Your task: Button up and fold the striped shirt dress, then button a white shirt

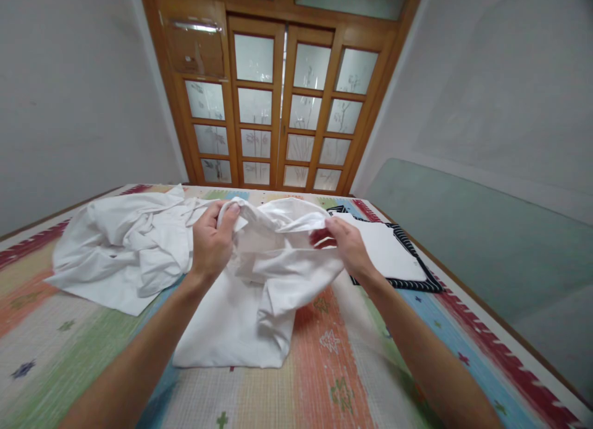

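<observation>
A white garment (259, 293) hangs from both hands over the striped, many-coloured bedspread (69, 349), its lower part resting on the cloth. My left hand (210, 241) is closed round a bunched upper edge of the garment. My right hand (345, 244) pinches the other side of the same upper edge, fingers closed on the fabric. The garment sags in folds between the two hands.
A crumpled heap of white cloth (123, 247) lies to the left. A folded pile of white and dark-striped clothes (393, 256) sits to the right. A wooden door with frosted glass panes (278, 108) stands behind. Grey walls run on both sides.
</observation>
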The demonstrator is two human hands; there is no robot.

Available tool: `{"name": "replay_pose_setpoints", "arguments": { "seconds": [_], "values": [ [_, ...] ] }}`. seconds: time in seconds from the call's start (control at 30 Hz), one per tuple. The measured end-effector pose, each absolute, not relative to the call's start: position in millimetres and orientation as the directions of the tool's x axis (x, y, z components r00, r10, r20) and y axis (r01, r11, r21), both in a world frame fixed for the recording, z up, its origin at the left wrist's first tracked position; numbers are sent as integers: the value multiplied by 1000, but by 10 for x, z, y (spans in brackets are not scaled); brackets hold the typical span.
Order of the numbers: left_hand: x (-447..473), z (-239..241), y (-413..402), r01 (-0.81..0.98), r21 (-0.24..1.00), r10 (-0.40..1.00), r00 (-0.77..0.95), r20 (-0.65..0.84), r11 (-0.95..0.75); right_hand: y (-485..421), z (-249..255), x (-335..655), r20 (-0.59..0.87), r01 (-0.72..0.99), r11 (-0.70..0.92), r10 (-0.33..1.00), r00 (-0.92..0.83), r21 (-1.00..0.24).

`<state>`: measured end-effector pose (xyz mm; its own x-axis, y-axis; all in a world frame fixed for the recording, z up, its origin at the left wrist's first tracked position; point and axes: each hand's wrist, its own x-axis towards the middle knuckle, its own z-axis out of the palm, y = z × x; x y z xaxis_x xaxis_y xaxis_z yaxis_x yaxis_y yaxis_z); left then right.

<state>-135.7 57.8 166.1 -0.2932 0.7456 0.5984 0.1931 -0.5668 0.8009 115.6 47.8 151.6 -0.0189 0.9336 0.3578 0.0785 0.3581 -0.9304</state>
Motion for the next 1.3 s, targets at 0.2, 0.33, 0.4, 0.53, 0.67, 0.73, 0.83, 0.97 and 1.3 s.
{"name": "replay_pose_setpoints", "arguments": {
  "seconds": [0.2, 0.33, 0.4, 0.53, 0.67, 0.73, 0.83, 0.97, 1.3],
  "values": [
    [-1453, 1796, 724, -205, 779, 761, -459, 458, -592, 233, 1219, 903, 295, 567, 669, 732, -614, -480],
    [-1667, 1948, 829, -323, 722, 728, -586, 355, -612, 316, 1172, 975, 191, 588, 787, 616, -764, -187],
    [-1770, 2013, 862, -309, 692, 687, -627, 367, -652, 414, 1250, 1104, 195, 618, 784, 617, -762, -62],
    [-1953, 2167, 909, -249, 644, 587, -714, 382, -723, 671, 1493, 1491, 337, 776, 589, 701, -629, 223],
    [-1997, 2352, 844, -126, 629, 507, -720, 474, -767, 963, 1717, 1879, 558, 914, 287, 726, -402, 286],
    [-1928, 2421, 739, -67, 578, 460, -682, 568, -813, 1101, 1800, 1986, 621, 954, 181, 727, -293, 238],
    [-1766, 2463, 531, 29, 515, 402, -588, 702, -857, 1268, 1874, 1984, 598, 983, 109, 782, -177, 148],
    [-1598, 2419, 301, 286, 535, 419, -379, 825, -795, 1321, 1873, 1733, 540, 994, 100, 834, -111, 50],
    [-1568, 2146, 276, 476, 603, 659, -64, 750, -640, 693, 1639, 764, 387, 386, 557, 813, -435, -736]
  ]
}}
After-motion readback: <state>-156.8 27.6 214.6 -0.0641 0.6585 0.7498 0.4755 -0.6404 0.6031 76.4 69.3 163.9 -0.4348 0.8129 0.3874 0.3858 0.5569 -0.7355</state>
